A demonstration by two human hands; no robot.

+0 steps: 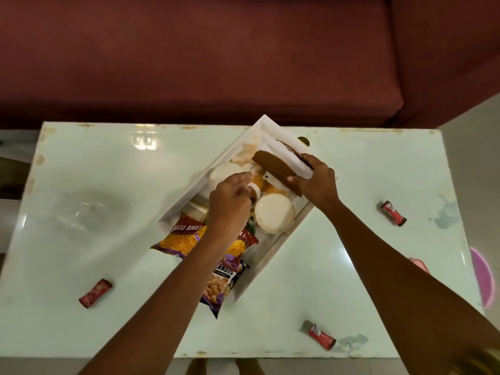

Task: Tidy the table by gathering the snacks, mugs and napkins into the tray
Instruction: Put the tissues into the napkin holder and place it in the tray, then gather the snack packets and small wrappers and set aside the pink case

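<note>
A white rectangular tray (pixel 266 254) lies diagonally on the pale table (pixel 113 185). Inside it are white mugs (pixel 274 212), an aloo bhujia packet (pixel 184 236), a peanuts packet (pixel 220 286) overhanging the near end, and pale napkins (pixel 247 154) at the far end. My right hand (pixel 318 181) is shut on a brown and white napkin bundle (pixel 278 169) over the tray's far half. My left hand (pixel 230 204) hovers over the tray's middle, fingers curled by a small cup (pixel 255 189); its grip is hidden. Three red snack bars (pixel 95 293) (pixel 322 335) (pixel 393 213) lie loose on the table.
A maroon sofa (pixel 216 55) runs along the table's far edge. A pink round object (pixel 483 274) sits on the floor beyond the right edge. The table's rim is chipped along the far side.
</note>
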